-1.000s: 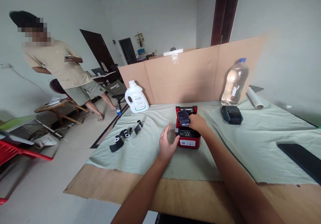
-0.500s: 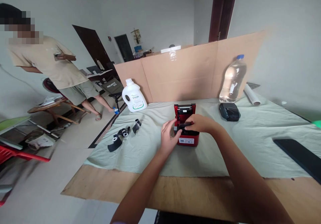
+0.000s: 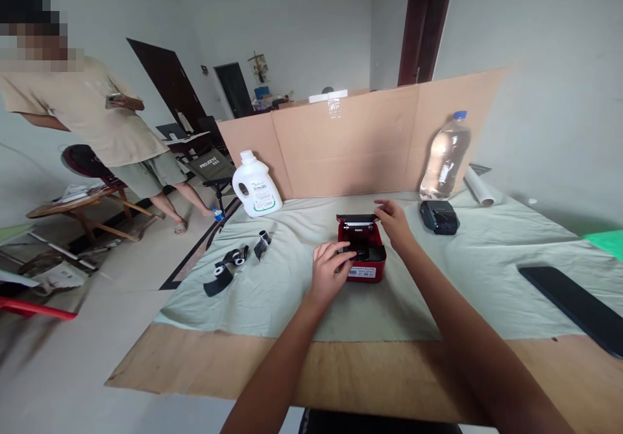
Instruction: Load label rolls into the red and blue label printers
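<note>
A small red and black label printer [image 3: 377,272] stands on the cloth, a white label on its front. Its lid [image 3: 356,218] is raised at the back and tilts forward over the cavity. What lies inside is too dark to make out. My left hand [image 3: 329,268] rests at the printer's front left, fingers stretched and apart over the edge of the opening. At the lid's right corner, my right hand [image 3: 390,221] has its thumb and fingers on the edge.
Black rolls and strips [image 3: 228,268] lie at the left. A white detergent jug [image 3: 257,187], a large clear bottle [image 3: 446,158] and a black device [image 3: 439,217] stand farther back, before a cardboard screen [image 3: 350,148]. A dark flat object [image 3: 574,307] lies right. A person [image 3: 102,116] stands left.
The printer's lid has tipped forward and down from nearly upright. My right hand has moved from inside the printer to the lid's right corner. My left hand stays at the front left.
</note>
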A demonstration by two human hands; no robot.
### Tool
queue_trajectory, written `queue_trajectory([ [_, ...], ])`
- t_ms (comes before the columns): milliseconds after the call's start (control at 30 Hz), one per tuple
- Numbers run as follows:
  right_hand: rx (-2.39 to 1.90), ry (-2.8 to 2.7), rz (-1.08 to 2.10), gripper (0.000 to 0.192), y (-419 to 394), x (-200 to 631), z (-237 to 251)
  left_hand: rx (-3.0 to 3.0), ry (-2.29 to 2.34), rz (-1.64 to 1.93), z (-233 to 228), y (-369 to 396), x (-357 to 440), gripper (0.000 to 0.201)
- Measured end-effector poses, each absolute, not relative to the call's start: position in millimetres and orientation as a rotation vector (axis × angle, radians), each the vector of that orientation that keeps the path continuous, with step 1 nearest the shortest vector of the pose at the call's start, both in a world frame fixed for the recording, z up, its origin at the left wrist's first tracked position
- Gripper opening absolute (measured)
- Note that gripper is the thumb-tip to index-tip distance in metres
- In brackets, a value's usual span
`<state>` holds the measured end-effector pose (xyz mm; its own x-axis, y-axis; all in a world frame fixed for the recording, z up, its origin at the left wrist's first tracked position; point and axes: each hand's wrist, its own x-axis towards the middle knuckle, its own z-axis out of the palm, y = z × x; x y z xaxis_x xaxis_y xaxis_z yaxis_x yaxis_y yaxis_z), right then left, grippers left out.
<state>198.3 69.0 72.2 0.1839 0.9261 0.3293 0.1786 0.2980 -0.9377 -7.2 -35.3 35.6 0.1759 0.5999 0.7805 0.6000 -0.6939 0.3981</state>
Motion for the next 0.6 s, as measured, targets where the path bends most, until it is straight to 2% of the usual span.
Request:
queue_trajectory([
  [200, -1.137, -1.263, 1.014, 0.067, 32.7, 218.1, 24.3, -2.406, -1.239, -1.620, 39.2, -34.8, -0.3, 0.018],
  [333, -1.014, -1.164, 1.211, 0.058, 26.3, 212.9, 5.1, -2.426, -1.428, -1.719, 36.5, -29.1, 2.9, 0.029],
  [400, -0.958, -1.130, 1.255, 0.055, 27.0, 207.8, -1.0, -2.363, -1.624, -1.931, 30.9, -21.8, 2.3, 0.036],
  [533, -0.927, -1.143, 1.224, 0.055, 28.8, 203.4, -11.0, -2.198, -2.144, -2.633, 19.4, -3.1, -3.4, 0.049],
  [600, -0.920, -1.132, 1.213, 0.055, 29.6, 203.8, -14.9, -2.220, -2.354, -2.841, 17.3, 3.5, -6.9, 0.051],
])
